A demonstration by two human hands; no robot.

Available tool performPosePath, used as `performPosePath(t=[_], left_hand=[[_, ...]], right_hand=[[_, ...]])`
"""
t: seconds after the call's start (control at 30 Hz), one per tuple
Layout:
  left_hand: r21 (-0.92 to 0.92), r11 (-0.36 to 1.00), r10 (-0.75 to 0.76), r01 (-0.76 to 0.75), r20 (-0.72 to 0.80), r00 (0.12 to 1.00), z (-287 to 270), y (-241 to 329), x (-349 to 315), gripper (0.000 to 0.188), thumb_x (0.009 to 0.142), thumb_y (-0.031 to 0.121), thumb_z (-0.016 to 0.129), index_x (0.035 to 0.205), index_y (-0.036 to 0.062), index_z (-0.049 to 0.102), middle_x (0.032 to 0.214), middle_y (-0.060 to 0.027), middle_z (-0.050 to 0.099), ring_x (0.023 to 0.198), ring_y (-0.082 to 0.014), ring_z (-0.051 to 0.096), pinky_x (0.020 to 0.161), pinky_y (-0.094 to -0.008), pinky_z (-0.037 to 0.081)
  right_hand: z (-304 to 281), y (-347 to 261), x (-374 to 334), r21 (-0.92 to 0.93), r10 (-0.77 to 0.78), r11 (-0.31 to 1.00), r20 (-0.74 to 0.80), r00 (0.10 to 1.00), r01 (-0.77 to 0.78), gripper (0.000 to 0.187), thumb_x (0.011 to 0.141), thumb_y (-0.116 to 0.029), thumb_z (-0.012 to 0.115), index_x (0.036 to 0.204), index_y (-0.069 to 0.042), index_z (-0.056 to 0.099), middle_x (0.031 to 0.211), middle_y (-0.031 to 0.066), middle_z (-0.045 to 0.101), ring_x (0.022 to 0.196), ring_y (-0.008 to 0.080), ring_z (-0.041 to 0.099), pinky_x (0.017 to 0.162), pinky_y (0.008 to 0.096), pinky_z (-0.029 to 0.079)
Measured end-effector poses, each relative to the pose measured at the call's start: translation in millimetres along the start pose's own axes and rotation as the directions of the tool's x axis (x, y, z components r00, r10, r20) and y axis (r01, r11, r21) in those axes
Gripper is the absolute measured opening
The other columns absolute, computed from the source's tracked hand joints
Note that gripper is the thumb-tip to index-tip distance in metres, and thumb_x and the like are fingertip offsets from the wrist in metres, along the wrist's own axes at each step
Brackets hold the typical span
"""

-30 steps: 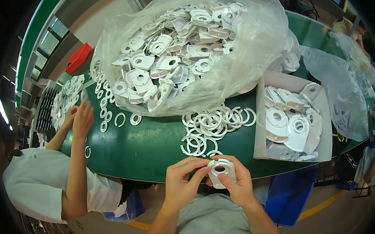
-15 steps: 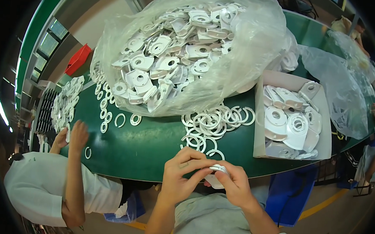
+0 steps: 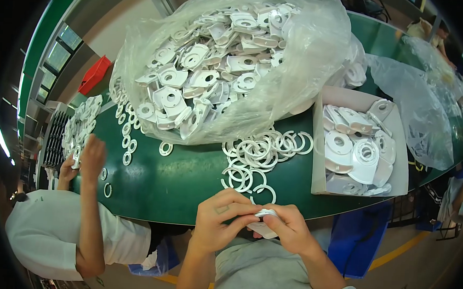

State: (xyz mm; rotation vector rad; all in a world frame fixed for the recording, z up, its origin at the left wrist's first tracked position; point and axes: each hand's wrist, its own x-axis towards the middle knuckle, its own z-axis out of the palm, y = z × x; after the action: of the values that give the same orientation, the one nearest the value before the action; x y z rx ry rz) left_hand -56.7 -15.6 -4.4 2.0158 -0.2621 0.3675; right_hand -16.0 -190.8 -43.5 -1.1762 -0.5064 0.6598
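Between my hands, close to the table's near edge, is a white plastic housing [image 3: 262, 229] with a round raised top. My left hand [image 3: 221, 220] pinches its upper left side, thumb and fingertips at the round top. The fingers of my right hand [image 3: 291, 227] wrap the right side, with the thumb lying across the upper face. Much of the part is hidden by my fingers. Just beyond my hands lies a loose pile of white open rings [image 3: 252, 151], the nearest ones close to my left fingertips.
A big clear plastic bag [image 3: 309, 59] of white housings [image 3: 171, 99] fills the table's far middle. To the right stands a cardboard box [image 3: 319, 170] with more housings. At left, a co-worker [image 3: 59, 229] in white handles similar parts beside scattered rings. A blue bin [image 3: 355, 240] sits below the table's edge.
My hands have turned the housing slightly and lowered it a little, still holding it. The co-worker's raised hand moved up, and one open ring near them has left its spot on the table.
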Motion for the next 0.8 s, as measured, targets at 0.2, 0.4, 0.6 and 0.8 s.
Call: performPosePath(t=[0.2,0.4,0.6,0.8], left_hand=[[0.039,0.998,-0.053,0.056,-0.079,0.995,12,6,2,0.015,0.068,-0.008,0.069,0.082,-0.0017,0.069,0.076,-0.0086,0.063,0.07,-0.0165,0.059,0.062,-0.0251,0.044],[-0.174,0.957,-0.248,0.233,-0.069,0.966,14,0,0,0.022,0.072,-0.008,0.067,0.093,-0.0034,0.067,0.088,-0.0091,0.062,0.079,-0.0158,0.059,0.069,-0.0253,0.046],[-0.159,0.939,-0.321,0.306,-0.079,0.944,25,7,-5,0.035,0.074,-0.009,0.065,0.109,-0.0042,0.063,0.108,-0.0101,0.057,0.093,-0.0152,0.058,0.073,-0.0238,0.048],[-0.323,0.88,-0.376,0.348,-0.026,0.926,20,-4,-3,0.031,0.079,-0.005,0.066,0.11,-0.0011,0.064,0.105,-0.0094,0.06,0.089,-0.0157,0.061,0.071,-0.0258,0.052]], right_hand=[[2,-2,-2,0.027,0.087,0.996,-0.071,0.994,-0.086,0.029,0.097,-0.017,0.045,0.09,0.005,0.063,0.074,0.0074,0.066,0.062,0.0097,0.06,0.056,0.0233,0.047],[2,7,1,0.136,0.129,0.984,-0.081,0.988,-0.118,0.041,0.101,-0.031,0.039,0.101,0.005,0.058,0.089,0.0135,0.066,0.075,0.0175,0.066,0.066,0.0272,0.053],[2,8,7,0.355,0.086,0.934,-0.122,0.989,-0.037,0.04,0.103,-0.033,0.033,0.114,0.001,0.051,0.099,0.0092,0.06,0.081,0.012,0.059,0.074,0.024,0.048],[-7,5,5,0.348,0.121,0.932,-0.032,0.992,-0.103,0.063,0.096,-0.055,0.034,0.116,0.003,0.047,0.101,0.0159,0.061,0.082,0.0222,0.066,0.071,0.0321,0.055]])
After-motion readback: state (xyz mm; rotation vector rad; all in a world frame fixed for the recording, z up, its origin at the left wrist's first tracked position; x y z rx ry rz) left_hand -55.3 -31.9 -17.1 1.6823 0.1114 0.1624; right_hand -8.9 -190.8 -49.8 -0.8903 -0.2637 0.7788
